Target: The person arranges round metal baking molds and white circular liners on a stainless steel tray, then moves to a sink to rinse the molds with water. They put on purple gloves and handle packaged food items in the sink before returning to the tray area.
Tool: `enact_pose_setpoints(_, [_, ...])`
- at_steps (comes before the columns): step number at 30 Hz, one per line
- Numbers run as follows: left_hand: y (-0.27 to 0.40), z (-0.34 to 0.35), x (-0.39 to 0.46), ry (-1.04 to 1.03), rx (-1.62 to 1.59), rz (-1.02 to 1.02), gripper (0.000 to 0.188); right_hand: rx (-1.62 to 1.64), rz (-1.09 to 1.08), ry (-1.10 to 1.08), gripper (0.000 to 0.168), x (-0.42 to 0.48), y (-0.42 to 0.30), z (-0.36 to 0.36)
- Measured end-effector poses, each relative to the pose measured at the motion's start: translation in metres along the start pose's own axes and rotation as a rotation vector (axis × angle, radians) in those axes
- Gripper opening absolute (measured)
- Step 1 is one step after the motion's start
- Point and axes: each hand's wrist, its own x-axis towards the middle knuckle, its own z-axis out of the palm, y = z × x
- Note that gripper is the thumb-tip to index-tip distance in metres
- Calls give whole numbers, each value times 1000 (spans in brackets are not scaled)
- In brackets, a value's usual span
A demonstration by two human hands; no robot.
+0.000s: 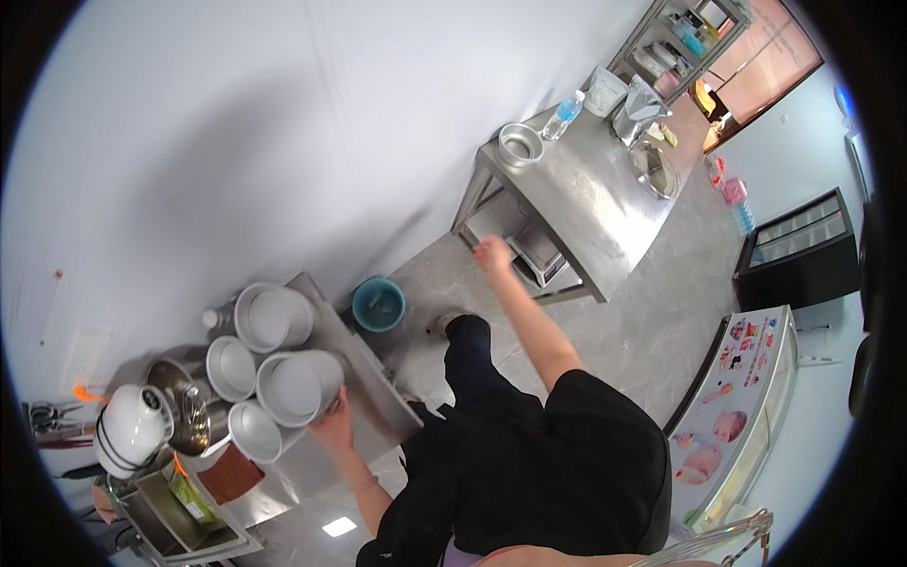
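My left hand (333, 427) is against the lower side of a stack of round metal cake pans (296, 388), its fingers along the pans' outer wall and its thumb towards the rim. More pans stand close by: another stack (269, 317), a smaller pan (231, 368) and a short stack (255, 431). They rest on a stainless steel worktop (368, 404). My right hand (494, 256) is stretched out, blurred, in front of the lower shelf of a steel table (588, 212). Nothing shows in it; its fingers look loosely curled. A kitchen scale (544, 259) lies beyond it on that shelf.
A teal bucket (379, 305) stands on the floor by the wall. Steel bowls (177, 386), a white appliance (134, 429) and a divided metal container (166, 517) crowd the worktop's left. The table bears a cake pan (521, 144), a water bottle (565, 115) and foil pouches (634, 113).
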Motion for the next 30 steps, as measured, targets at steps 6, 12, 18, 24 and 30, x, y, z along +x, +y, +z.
enact_pose_setpoints(6, [-8, -45, 17, 115, 66, 400, 64, -56, 20, 292, 61, 133, -132, -22])
enact_pose_setpoints(12, [-76, -71, 20, 27, 381, 463, 39, -315, 11, 333, 45, 225, -125, -27])
enact_pose_setpoints(18, [-196, -41, -11, 76, 846, 331, 32, -495, -159, -104, 34, 152, -160, -26])
enact_pose_setpoints(24, [-276, 13, -37, -219, 1332, 354, 34, -481, 8, -882, 57, -18, -165, -32])
enact_pose_setpoints(30, [-271, 20, -43, -42, 1586, 1003, 30, -497, 25, -1242, 64, -134, -117, -46])
